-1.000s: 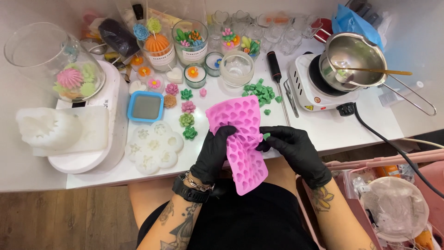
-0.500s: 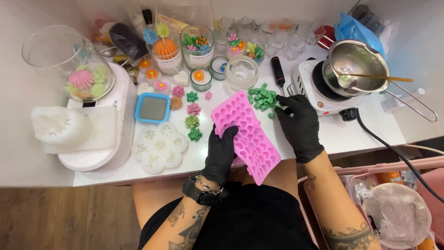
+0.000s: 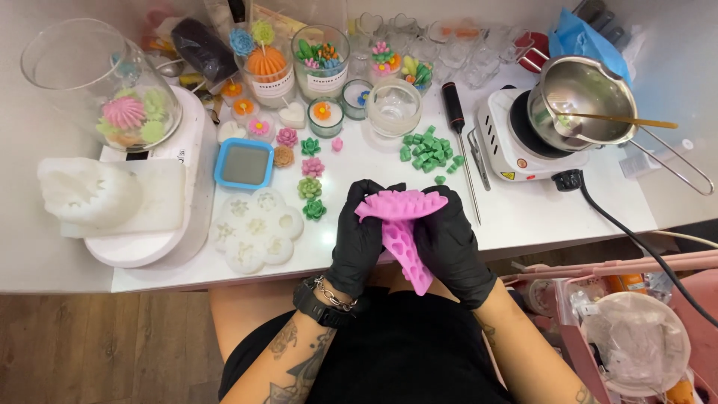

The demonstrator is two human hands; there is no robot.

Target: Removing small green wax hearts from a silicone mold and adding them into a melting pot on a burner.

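Both my hands wear black gloves and hold a pink silicone mould (image 3: 404,224) over the front edge of the white table (image 3: 523,217). My left hand (image 3: 359,236) grips its left side and my right hand (image 3: 452,239) its right side, bending the top of the mould over so the cavities bulge outward. A heap of small green wax pieces (image 3: 428,148) lies on the table just beyond my hands. Small green and pink wax succulents (image 3: 311,187) sit to the left of the mould.
A white flower-shaped mould (image 3: 254,228) and a blue square mould (image 3: 244,163) lie at left, beside a scale (image 3: 187,157) bearing a glass bowl (image 3: 97,82). A hot plate (image 3: 508,138) with a metal pot (image 3: 580,101) stands at right, its cable trailing off the table. Candle jars line the back.
The mould was held flat and open, with my right hand reaching to the green pieces. Now both hands are back at the table edge and fold the mould's top over.
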